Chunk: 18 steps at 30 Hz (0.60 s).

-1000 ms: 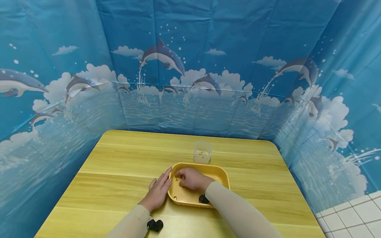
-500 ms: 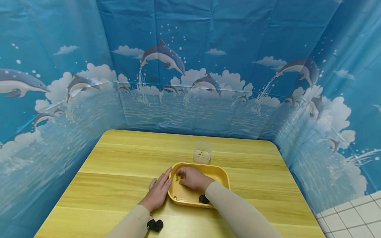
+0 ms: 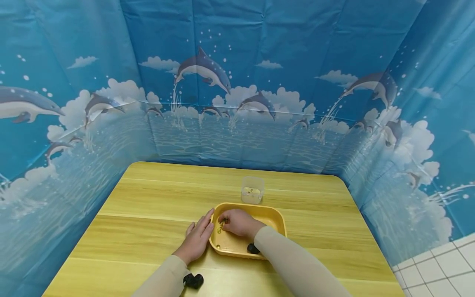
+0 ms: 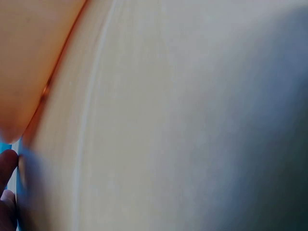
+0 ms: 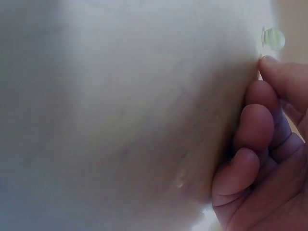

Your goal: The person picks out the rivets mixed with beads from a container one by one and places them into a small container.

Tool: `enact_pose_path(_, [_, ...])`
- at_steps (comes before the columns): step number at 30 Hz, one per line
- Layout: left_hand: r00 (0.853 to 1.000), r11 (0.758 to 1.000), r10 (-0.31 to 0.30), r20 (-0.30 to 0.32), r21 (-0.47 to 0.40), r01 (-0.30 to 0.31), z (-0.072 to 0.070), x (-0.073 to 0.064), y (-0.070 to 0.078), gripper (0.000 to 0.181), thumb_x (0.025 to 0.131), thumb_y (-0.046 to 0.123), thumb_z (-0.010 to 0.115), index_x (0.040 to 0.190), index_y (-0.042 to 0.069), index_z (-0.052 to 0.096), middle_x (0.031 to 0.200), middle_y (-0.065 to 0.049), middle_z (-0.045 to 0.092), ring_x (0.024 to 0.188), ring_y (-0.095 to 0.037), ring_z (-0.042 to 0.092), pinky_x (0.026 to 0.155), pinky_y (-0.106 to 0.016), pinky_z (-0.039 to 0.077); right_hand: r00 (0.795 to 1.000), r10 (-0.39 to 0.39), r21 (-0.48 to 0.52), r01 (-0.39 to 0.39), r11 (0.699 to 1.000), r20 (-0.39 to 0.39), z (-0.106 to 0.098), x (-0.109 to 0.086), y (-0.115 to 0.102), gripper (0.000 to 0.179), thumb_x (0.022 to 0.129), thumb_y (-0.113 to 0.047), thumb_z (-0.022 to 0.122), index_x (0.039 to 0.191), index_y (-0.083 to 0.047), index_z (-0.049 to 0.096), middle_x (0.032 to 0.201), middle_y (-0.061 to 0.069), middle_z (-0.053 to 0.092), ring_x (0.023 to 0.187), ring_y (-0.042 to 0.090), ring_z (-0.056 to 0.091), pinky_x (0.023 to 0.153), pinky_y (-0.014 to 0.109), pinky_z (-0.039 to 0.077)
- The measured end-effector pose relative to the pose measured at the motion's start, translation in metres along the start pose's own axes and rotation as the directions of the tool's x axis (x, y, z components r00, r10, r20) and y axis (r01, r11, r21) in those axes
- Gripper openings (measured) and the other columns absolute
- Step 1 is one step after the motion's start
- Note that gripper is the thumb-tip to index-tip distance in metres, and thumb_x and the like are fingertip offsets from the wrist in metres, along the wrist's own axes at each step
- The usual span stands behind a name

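My right hand (image 3: 239, 222) is inside the yellow tray (image 3: 276, 218), fingers curled and fingertips down at its left end. Small shiny gold pieces (image 3: 219, 230) lie right at the thumb and fingertips; I cannot tell whether one is pinched. In the right wrist view the right hand (image 5: 269, 139) has curled fingers, and a small round, clear greenish piece (image 5: 273, 39) shows just beyond the thumb tip. My left hand (image 3: 196, 240) lies along the tray's left wall with straight fingers touching the rim. Another small gold piece (image 3: 218, 246) sits in the near left corner.
Behind the tray stands a clear square container (image 3: 252, 190) with a few small pieces at its bottom. The wooden table (image 3: 163, 198) is backed by a blue dolphin-print curtain (image 3: 237, 136). Black wrist devices (image 3: 193, 281) are worn at both sleeves.
The right fingers have shifted slightly among the gold pieces, and one piece now shows nearer the tray's front, below the fingertips. The left hand has stayed against the tray.
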State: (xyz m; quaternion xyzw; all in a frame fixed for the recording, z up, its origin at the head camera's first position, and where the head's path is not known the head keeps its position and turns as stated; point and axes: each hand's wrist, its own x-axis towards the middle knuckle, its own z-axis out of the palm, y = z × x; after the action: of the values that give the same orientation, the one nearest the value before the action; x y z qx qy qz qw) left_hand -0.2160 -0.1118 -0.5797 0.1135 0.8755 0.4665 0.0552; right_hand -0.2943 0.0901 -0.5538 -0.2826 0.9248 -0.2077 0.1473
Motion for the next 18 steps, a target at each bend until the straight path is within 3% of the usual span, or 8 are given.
enact_pose_path(18, [1.000, 1.000, -0.020, 0.008, 0.000, 0.020, -0.0006, -0.0035, 0.0050, 0.055, 0.117, 0.038, 0.032, 0.170, 0.031, 0.021, 0.169, -0.009, 0.039, 0.160, -0.042, 0.026, 0.127, -0.063, 0.000, 0.998, -0.052, -0.008, 0.052, 0.999, -0.025, 0.0002, -0.0033, -0.0073, 0.006, 0.097, -0.024, 0.077, 0.092, -0.023, 0.080, 0.090, -0.015, 0.074, 0.077, 0.000, 0.058, 0.077, 0.022, 0.052])
